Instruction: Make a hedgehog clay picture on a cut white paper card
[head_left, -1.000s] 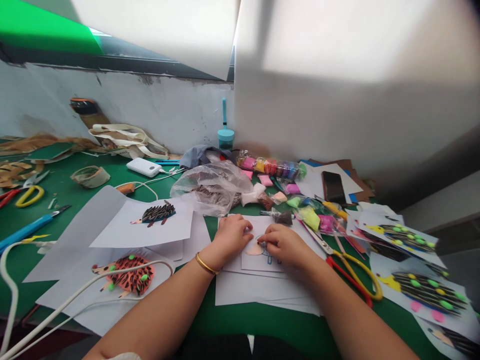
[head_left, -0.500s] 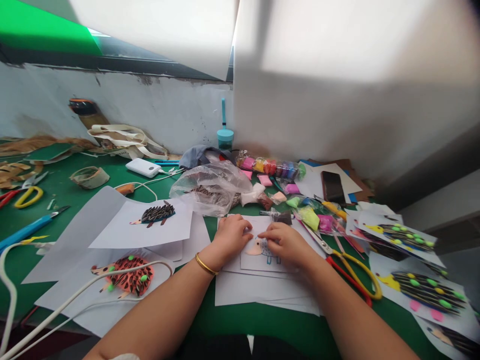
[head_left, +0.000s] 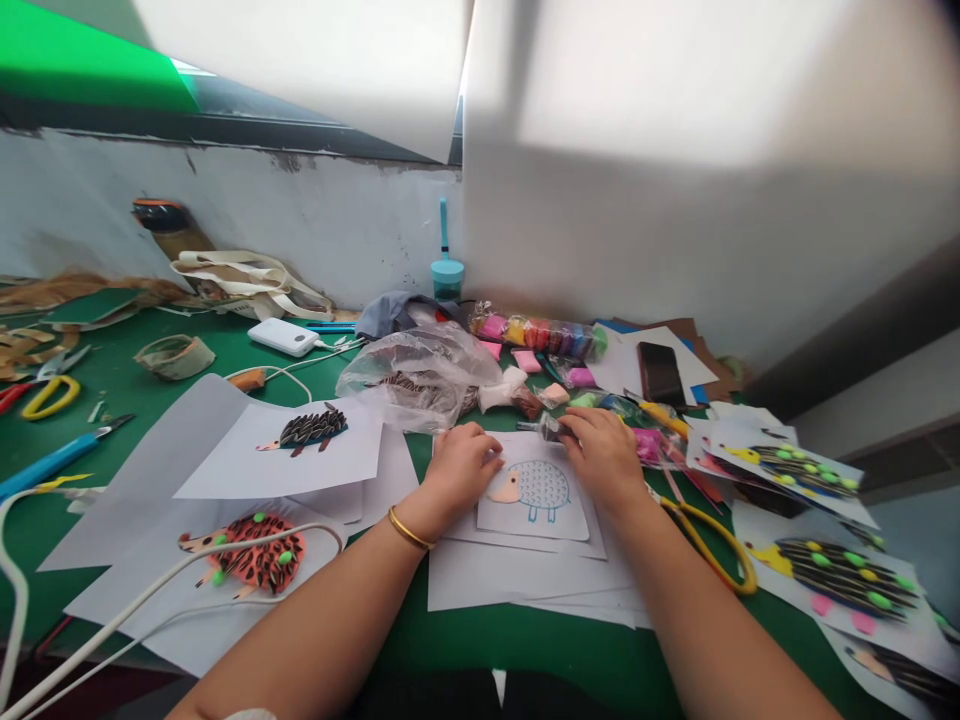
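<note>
A small white sheet with a blue-outlined hedgehog drawing [head_left: 534,490], its face filled with peach clay, lies on a stack of white papers on the green table [head_left: 142,390]. My left hand [head_left: 459,467], with a gold bangle on the wrist, rests curled on the sheet's left edge beside the hedgehog's nose. My right hand [head_left: 600,452] lies at the sheet's upper right corner, fingers closed over a small bag of dark brown clay [head_left: 547,428].
A crumpled clear plastic bag [head_left: 420,372], many small bags of coloured clay [head_left: 540,335] and a black phone [head_left: 658,372] lie behind. Yellow-handled scissors [head_left: 709,555] and finished hedgehog pictures [head_left: 825,575] sit at right. More hedgehog pictures [head_left: 307,430], white cables and a power bank [head_left: 283,336] are left.
My right hand has moved from the hedgehog drawing up and right to the brown clay bag, uncovering the drawing. My left hand has stayed on the sheet's edge.
</note>
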